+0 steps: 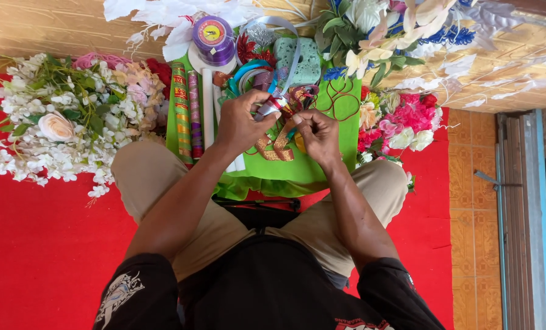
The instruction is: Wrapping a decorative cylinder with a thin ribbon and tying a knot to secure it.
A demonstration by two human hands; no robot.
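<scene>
While seated over red cloth (34,244), white blossoms (59,122) far left, patterned rolls (186,110) next. Left hand (239,125) clenched around a silver ribbon bundle (272,105), long axis slanting up-right. Gold ribbon (278,146) looped just below, between both hands, nearer the right. Right hand (319,134) pinching ribbon ends, fingertips pressed together. Pink flowers (410,116) beyond.

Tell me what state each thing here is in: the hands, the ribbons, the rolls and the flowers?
Left hand: closed around a silvery ribbon bundle.
Right hand: fingers pinching the gold ribbon, which is looped and hanging.
Purple spool: upright, wound full.
Patterned rolls: rolled up, lying side by side on the green cloth.
White flowers: heaped loose on the red floor.
</scene>
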